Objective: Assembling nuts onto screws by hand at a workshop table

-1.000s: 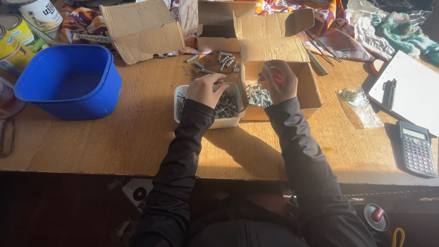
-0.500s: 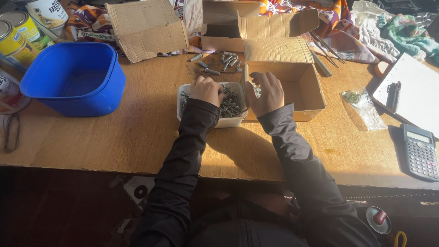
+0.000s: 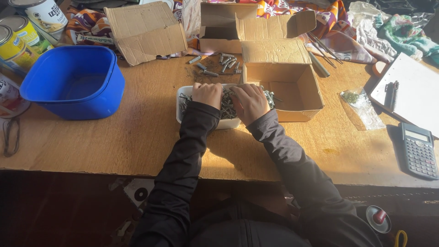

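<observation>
A white tray full of grey screws sits at the middle of the wooden table. My left hand rests in the tray's left half, its fingers curled down into the screws. My right hand lies on the pile's right half with its fingertips buried, so what it holds is hidden. Both arms are in dark sleeves. An open cardboard box touches the tray's right side, and a few screws lie at its near left corner.
A blue plastic tub stands at the left, with tins behind it. Loose screws and more cardboard boxes lie at the back. A small plastic bag, a clipboard with pens and a calculator are at the right.
My right hand has come out of the cardboard box and moved left onto the tray's screws. My left hand has stayed in the tray.
</observation>
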